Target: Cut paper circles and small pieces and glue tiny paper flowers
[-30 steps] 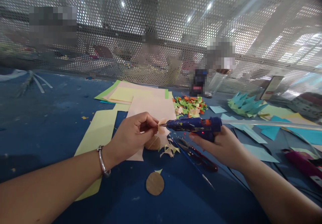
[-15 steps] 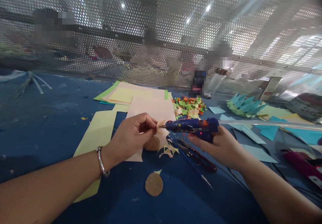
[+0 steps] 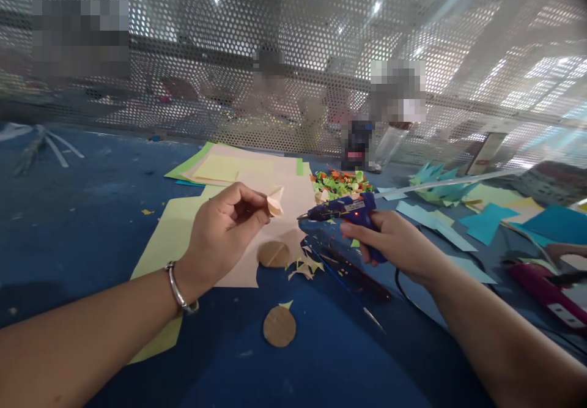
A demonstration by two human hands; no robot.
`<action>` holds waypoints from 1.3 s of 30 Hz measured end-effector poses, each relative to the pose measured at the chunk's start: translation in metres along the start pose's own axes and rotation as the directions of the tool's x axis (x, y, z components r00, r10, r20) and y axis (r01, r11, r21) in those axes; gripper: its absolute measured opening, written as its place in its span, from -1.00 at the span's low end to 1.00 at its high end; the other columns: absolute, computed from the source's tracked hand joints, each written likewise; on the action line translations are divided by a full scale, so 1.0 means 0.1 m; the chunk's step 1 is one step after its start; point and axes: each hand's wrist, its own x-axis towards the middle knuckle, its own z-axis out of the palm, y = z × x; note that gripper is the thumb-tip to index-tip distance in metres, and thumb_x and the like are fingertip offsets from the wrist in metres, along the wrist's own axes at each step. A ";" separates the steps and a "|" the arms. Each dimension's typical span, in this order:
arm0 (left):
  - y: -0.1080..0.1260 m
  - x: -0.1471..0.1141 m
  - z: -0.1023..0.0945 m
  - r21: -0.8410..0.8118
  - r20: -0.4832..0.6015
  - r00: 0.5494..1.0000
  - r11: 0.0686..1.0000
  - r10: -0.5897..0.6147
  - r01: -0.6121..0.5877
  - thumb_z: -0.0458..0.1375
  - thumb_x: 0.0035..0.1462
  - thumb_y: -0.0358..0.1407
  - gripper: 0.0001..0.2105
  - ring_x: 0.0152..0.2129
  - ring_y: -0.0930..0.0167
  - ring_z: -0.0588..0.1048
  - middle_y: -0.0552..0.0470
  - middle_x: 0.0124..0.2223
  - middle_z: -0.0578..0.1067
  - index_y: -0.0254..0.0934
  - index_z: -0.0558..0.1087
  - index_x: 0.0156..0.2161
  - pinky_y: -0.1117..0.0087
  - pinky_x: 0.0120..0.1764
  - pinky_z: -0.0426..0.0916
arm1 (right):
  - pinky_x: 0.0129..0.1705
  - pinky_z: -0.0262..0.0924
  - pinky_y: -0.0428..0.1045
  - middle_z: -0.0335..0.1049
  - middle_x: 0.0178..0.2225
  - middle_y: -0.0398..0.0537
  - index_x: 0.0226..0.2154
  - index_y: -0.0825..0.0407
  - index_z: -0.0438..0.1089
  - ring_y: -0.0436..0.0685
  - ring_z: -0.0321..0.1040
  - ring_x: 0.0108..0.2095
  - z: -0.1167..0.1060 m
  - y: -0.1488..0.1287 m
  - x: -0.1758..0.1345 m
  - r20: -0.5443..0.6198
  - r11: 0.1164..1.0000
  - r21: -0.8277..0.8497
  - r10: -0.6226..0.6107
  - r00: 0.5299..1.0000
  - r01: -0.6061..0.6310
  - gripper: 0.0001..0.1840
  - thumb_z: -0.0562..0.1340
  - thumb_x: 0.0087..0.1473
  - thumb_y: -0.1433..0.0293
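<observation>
Between the thumb and fingers of my left hand (image 3: pixel 230 227) is a small folded piece of peach paper (image 3: pixel 276 202). My right hand (image 3: pixel 389 240) grips a blue glue gun (image 3: pixel 342 208) with a clear glue stick (image 3: pixel 435 183) jutting from its back. The gun's nozzle points left and is apart from the peach paper. Below my left hand, a cardboard disc (image 3: pixel 274 254) lies at the edge of a pale pink sheet (image 3: pixel 243 278). Nearer to me lies a second cardboard disc (image 3: pixel 279 326), with a pale green paper tip showing behind it.
Scissors (image 3: pixel 362 279) and a thin blue tool (image 3: pixel 342 285) lie below the glue gun. Colourful paper petals (image 3: pixel 342 183) are heaped behind it. Blue paper pieces (image 3: pixel 488 224) and a magenta power strip (image 3: pixel 545 292) are at right. A perforated metal screen (image 3: pixel 206 77) stands across the back.
The glue gun has drawn back to the right from the peach paper, and its nozzle now stands apart. My left hand has shifted slightly up and left with the paper.
</observation>
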 end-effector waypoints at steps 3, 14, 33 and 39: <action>0.01 -0.02 0.00 0.030 0.020 0.999 0.999 0.028 -0.028 0.29 0.12 -0.37 -0.92 -0.35 0.41 0.59 0.08 -0.29 0.60 -0.22 0.46 -0.30 0.37 -0.23 0.51 | -0.62 0.21 -0.10 0.38 -0.72 -0.11 -0.51 0.09 0.40 -0.02 0.26 -0.71 -0.01 0.06 0.07 -0.003 0.995 0.038 0.093 0.996 -0.093 -0.47 0.32 0.06 -0.06; -0.03 -0.04 0.02 -0.007 0.068 0.997 1.000 0.026 -0.026 0.29 0.13 -0.37 -0.93 -0.35 0.42 0.59 0.10 -0.29 0.62 -0.21 0.47 -0.30 0.39 -0.25 0.51 | -0.58 -0.06 -0.05 0.35 -0.67 -0.11 -0.61 -0.01 0.38 0.06 0.25 -0.63 -0.14 0.23 0.19 -0.218 0.767 -0.629 -0.023 0.976 -0.122 -0.44 0.21 0.10 -0.11; -0.06 -0.05 0.04 0.058 0.090 0.995 0.997 0.045 -0.050 0.28 0.11 -0.36 -0.95 -0.36 0.42 0.57 0.11 -0.29 0.62 -0.20 0.48 -0.32 0.42 -0.31 0.47 | -0.18 0.28 0.01 0.42 -0.27 0.00 -0.26 0.06 0.48 0.11 0.38 -0.25 0.49 -0.11 -0.04 0.307 0.638 -0.409 -0.577 0.757 0.653 -0.84 0.17 0.25 0.49; -0.08 -0.05 0.04 0.053 0.110 0.993 0.998 0.032 -0.038 0.26 0.12 -0.35 -0.96 -0.35 0.40 0.57 0.09 -0.28 0.62 -0.19 0.48 -0.31 0.39 -0.29 0.47 | -0.22 0.26 -0.01 0.43 -0.29 -0.02 -0.31 0.05 0.48 0.09 0.37 -0.27 0.54 -0.11 -0.05 0.315 0.601 -0.439 -0.593 0.741 0.668 -0.80 0.14 0.26 0.51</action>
